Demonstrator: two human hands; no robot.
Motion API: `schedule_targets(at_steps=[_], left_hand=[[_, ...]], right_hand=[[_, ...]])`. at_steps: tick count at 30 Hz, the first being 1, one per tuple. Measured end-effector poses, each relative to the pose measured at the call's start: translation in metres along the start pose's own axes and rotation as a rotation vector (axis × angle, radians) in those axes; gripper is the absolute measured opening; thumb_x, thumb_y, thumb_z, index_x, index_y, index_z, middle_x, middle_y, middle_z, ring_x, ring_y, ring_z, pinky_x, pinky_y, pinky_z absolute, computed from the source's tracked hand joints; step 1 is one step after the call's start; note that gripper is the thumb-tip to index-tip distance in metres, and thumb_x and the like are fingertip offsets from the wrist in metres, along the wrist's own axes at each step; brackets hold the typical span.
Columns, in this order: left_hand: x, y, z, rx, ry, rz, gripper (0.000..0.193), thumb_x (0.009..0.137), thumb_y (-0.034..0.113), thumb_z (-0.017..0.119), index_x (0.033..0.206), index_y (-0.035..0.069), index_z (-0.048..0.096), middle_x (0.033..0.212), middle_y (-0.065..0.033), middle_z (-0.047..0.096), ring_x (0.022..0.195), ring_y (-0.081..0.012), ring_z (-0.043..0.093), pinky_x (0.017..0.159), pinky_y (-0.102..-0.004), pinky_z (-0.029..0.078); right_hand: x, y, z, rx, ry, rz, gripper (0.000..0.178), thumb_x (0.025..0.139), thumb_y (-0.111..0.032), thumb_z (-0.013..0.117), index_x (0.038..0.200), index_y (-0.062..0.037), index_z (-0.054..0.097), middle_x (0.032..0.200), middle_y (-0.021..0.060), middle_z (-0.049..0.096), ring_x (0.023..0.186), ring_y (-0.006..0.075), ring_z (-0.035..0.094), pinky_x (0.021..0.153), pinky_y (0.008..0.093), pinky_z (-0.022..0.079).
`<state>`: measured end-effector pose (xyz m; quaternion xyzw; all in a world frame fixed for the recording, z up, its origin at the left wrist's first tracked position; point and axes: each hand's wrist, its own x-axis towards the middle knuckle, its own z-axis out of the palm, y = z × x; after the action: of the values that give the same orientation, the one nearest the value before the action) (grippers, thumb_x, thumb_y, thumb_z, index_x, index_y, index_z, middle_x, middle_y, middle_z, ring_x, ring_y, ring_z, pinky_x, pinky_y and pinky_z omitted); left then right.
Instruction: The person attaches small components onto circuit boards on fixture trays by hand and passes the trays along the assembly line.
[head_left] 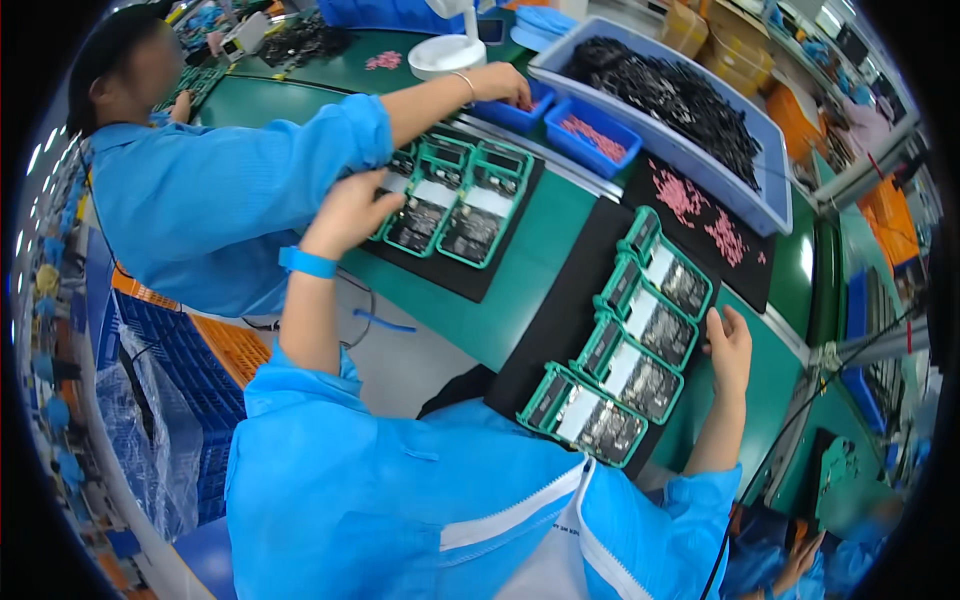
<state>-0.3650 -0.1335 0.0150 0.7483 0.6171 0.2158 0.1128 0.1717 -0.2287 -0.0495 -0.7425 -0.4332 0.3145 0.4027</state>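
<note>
With its thumb spread away from the fingers, my left hand is at the near left edge of a group of green frames holding phone-like electronic assemblies. Whether it touches the leftmost frame I cannot tell. Several more green frames with silver and black electronics stand in a slanting row on a black mat before me. Beside the far right end of this row is my right hand, fingers loosely bent and apart, with nothing visible in it.
A co-worker's hand reaches into a blue bin across the bench. Another blue bin holds small pink parts; loose pink pieces lie on a dark mat. Behind stands a large bin of black strips. A white round-based stand is at the back.
</note>
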Motion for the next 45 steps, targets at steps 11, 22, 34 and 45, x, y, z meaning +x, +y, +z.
schedule_targets(at_steps=[11, 22, 34, 45], left_hand=[[0.060, -0.088, 0.051, 0.056, 0.337, -0.024, 0.068, 0.089, 0.058, 0.049, 0.119, -0.002, 0.059, 0.128, -0.0231, 0.055, 0.120, -0.0393, 0.048, 0.101, -0.0410, 0.037], [0.263, -0.151, 0.001, 0.290, 0.359, 0.046, 0.073, 0.087, 0.061, 0.049, 0.122, -0.002, 0.057, 0.130, -0.0218, 0.054, 0.118, -0.0392, 0.050, 0.100, -0.0423, 0.039], [0.046, -0.065, 0.030, 0.232, 0.304, -0.443, 0.091, 0.080, 0.071, 0.049, 0.133, -0.003, 0.047, 0.135, -0.0267, 0.047, 0.125, -0.0415, 0.044, 0.105, -0.0453, 0.034], [-0.087, 0.079, 0.031, -0.683, 0.045, -0.577, 0.056, 0.093, 0.042, 0.055, 0.125, -0.004, 0.050, 0.101, -0.0081, 0.061, 0.079, -0.0104, 0.057, 0.068, -0.0247, 0.046]], right_hand=[[0.028, 0.003, 0.024, 0.249, 0.039, -0.030, 0.048, 0.076, -0.017, 0.077, 0.109, 0.0083, 0.053, 0.099, 0.0121, 0.064, 0.086, 0.0152, 0.060, 0.077, 0.0275, 0.048], [-0.044, 0.053, -0.031, 0.913, 0.334, -0.043, 0.038, 0.077, 0.001, 0.070, 0.110, 0.0027, 0.051, 0.103, 0.0128, 0.065, 0.090, 0.0195, 0.063, 0.084, 0.0319, 0.050], [-0.093, 0.172, -0.253, 0.708, 1.375, -0.051, 0.028, 0.076, 0.000, 0.073, 0.101, 0.0054, 0.062, 0.097, 0.0110, 0.067, 0.081, 0.0199, 0.062, 0.073, 0.0314, 0.049], [-0.095, 0.214, -0.289, -0.759, 1.332, 0.029, 0.059, 0.080, -0.037, 0.069, 0.118, 0.0075, 0.056, 0.123, 0.0313, 0.049, 0.117, 0.0430, 0.045, 0.101, 0.0478, 0.035]])
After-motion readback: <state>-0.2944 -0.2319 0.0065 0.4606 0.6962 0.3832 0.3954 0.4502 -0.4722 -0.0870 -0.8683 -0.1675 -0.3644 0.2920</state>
